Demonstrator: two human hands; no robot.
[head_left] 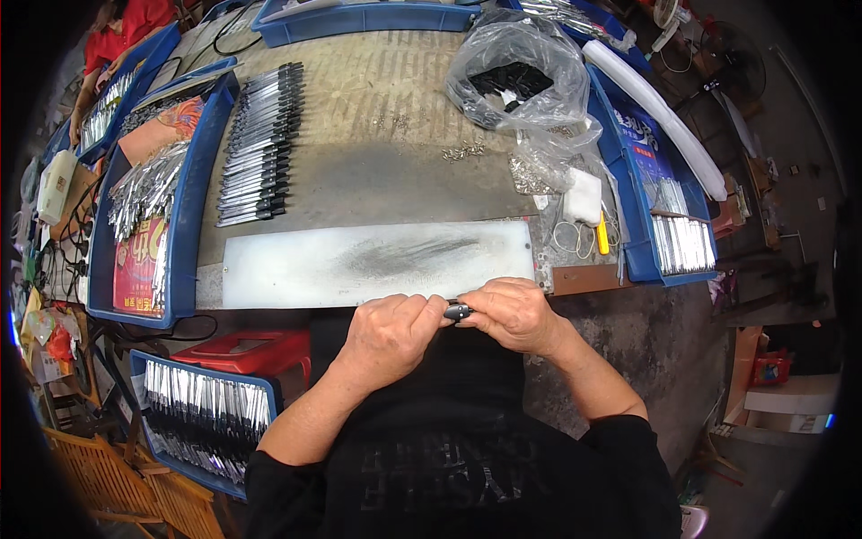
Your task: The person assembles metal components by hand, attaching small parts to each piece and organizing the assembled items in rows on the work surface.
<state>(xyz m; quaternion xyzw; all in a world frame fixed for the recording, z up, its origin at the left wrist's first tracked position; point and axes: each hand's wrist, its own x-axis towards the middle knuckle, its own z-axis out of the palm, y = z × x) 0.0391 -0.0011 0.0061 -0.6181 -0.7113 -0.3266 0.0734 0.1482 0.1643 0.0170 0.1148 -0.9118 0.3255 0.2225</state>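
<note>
At the near edge of the bench, my left hand (388, 334) and my right hand (514, 316) meet around a small black part (458, 312) with light dots on it. Both hands are closed, thumbs and fingertips pinching it from either side. Most of the part is hidden by my fingers, so its full shape cannot be made out. Just beyond my hands lies a long white board (377, 260) with dark smudges on its surface. Farther left on the bench, a neat row of slim silver pieces with black ends (260, 148) is laid out.
A blue tray (190, 216) of loose metal strips stands left; another blue bin (202, 382) sits below. At right are a clear plastic bag (548, 54) of black parts, small metal pins (463, 151), a yellow-handled tool (602, 235) and a blue tray (639, 256). A person in red (117, 40) is far left.
</note>
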